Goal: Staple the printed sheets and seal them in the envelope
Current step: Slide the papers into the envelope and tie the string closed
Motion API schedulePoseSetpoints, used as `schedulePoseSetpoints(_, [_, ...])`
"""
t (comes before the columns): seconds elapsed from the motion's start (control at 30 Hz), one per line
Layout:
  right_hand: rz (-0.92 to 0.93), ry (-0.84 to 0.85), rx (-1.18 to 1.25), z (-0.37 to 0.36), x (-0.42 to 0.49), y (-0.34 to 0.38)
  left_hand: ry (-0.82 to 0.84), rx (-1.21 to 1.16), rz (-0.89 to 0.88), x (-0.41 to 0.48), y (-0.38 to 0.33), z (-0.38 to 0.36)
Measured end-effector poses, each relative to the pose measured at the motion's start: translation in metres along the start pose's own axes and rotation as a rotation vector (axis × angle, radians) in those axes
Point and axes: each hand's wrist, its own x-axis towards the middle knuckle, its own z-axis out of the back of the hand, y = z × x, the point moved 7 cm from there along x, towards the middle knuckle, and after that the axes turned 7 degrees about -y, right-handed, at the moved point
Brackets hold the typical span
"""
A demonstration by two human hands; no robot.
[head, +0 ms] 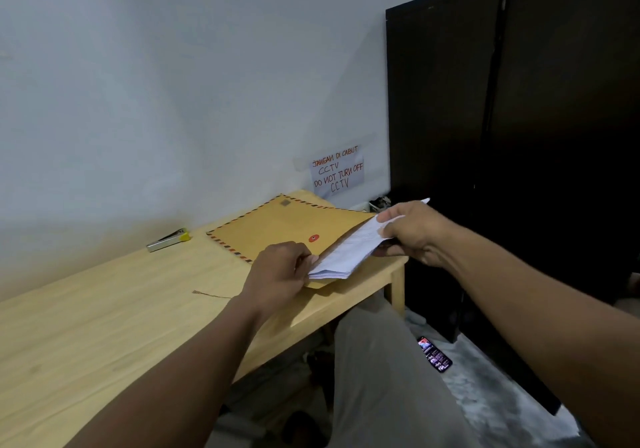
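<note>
Your right hand grips the white sheets; your left hand pinches the brown, stripe-edged envelope under them. One stack, one envelope, one stapler beyond your left hand.

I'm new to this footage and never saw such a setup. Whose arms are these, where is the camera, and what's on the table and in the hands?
No machine here: a person works with bare hands, and the single camera sits on their head, looking forward and down. The right hand grips the far end of the printed sheets; the left hand pinches their near end. The sheets are held over a brown envelope lying on the wooden table. A stapler rests further left, and a phone lies on the floor.
</note>
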Motion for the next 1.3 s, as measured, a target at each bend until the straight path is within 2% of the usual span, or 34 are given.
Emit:
schedulePoseSetpoints(0.13, [0.033,-0.001,-0.033,-0.036,0.011,-0.008,-0.040,-0.034,-0.004,-0.002,0.006,0.004])
schedulePoseSetpoints(0.2, [-0.010,0.106,-0.129,-0.042,0.009,-0.011,-0.041,-0.059,0.015,-0.003,0.011,0.008])
schedulePoseSetpoints(0.27, [-0.095,0.290,-0.224,-0.038,0.002,-0.013,-0.048,-0.104,0.029,-0.005,0.017,0.011])
schedulePoseSetpoints(0.33, [-0.134,0.342,-0.263,-0.024,-0.001,-0.012,-0.060,-0.121,0.029,-0.005,0.022,0.014])
schedulePoseSetpoints(0.53, [-0.080,0.095,-0.140,-0.031,0.024,-0.013,-0.039,-0.089,-0.033,-0.004,0.012,0.010])
schedulePoseSetpoints(0.9, [-0.110,-0.061,-0.169,-0.083,0.044,-0.021,-0.126,-0.056,-0.006,-0.009,0.023,0.029])
schedulePoseSetpoints(1.13, [-0.126,0.024,0.008,-0.097,0.046,-0.025,-0.109,-0.045,-0.031,-0.014,0.026,0.029])
schedulePoseSetpoints(1.3, [-0.159,0.076,0.032,-0.095,0.043,-0.024,-0.064,-0.035,-0.032,-0.015,0.026,0.026])
